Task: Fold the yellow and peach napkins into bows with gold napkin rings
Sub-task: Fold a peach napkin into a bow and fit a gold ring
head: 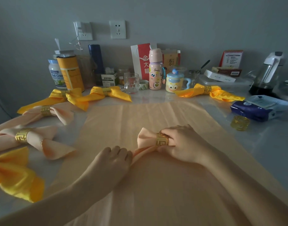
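A folded peach napkin (145, 138) lies on a flat peach cloth (156, 115) with a gold ring (162, 140) around its middle. My right hand (184, 142) grips the ring and the napkin there. My left hand (114, 160) pinches the napkin's tail just left of the ring. Finished bows lie around: two peach ones (47, 111) (26, 137) at the left, yellow ones (105, 93) (206, 92) (61, 97) farther back, and another yellow one (14, 176) at the near left. A spare gold ring (240, 123) sits at the right.
Along the wall stand jars, a pink bottle (154, 70), a cartoon mug (174, 82), a glass mug (131, 83), boxes and a kettle (268, 74). A blue tissue pack (254, 110) lies at the right, near the spare ring.
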A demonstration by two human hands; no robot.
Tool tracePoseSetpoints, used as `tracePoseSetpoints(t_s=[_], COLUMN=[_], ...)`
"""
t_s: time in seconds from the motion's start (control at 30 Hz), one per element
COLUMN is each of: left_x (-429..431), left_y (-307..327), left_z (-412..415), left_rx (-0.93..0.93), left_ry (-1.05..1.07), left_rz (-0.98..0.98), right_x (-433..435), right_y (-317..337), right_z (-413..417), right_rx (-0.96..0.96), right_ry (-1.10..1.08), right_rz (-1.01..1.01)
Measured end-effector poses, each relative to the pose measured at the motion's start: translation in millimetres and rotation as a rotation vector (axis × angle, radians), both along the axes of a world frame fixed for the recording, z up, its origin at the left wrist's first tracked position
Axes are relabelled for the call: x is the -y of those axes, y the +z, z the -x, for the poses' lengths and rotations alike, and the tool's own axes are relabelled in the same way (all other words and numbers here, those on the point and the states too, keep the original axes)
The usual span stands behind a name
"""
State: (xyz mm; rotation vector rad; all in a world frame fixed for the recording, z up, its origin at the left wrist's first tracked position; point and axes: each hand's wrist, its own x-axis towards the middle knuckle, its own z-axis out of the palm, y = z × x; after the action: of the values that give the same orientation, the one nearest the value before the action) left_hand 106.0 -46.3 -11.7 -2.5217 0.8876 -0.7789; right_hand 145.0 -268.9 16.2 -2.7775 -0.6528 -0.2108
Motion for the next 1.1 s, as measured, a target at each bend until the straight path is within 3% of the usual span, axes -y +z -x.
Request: tracePoseSetpoints(t_s=[0.17,0.23,0.3,0.37,0.47,0.6,0.7,0.83,0.97,1.1], left_x=[-20.8,-20.4,-13.9,3.0,25.1,29.1,27.4,26.9,25.7,23.1], left_y=[22.4,40.1,48.2,52.8,40.8,30.8,24.5,20.8,15.7,8.8], left_z=[-6.3,-14.5,-31.4,-40.5,-48.2,-53.3,-54.5,-56.5,-59.5,-61.3], left_rx=[-0.398,-0.629,-0.710,-0.703,-0.866,-0.882,-0.917,-0.942,-0.927,-0.898], left_ry=[0.091,0.134,0.079,0.036,0.009,0.027,0.065,0.106,0.156,0.242], left_rz=[0.049,0.299,0.628,0.619,0.611,0.724,0.766,0.961,1.018,1.061], right_x=[5.1,7.1,8.0,7.6,16.1,38.8,45.0,54.0,48.6,36.5], right_y=[-1.7,-2.4,-3.9,-4.6,2.3,17.1,16.4,16.9,10.6,0.6], right_z=[-3.4,-3.0,-2.4,-0.3,2.9,2.8,-0.8,-3.1,-4.2,-7.6], right_rx=[-0.004,-0.019,-0.027,-0.049,-0.182,-0.458,-0.523,-0.543,-0.534,-0.505], right_ry=[0.037,0.039,0.041,0.040,0.026,0.024,-0.033,-0.124,-0.171,-0.210], right_rz=[0.016,-0.021,-0.043,-0.049,-0.206,-0.463,-0.647,-0.620,-0.493,-0.612])
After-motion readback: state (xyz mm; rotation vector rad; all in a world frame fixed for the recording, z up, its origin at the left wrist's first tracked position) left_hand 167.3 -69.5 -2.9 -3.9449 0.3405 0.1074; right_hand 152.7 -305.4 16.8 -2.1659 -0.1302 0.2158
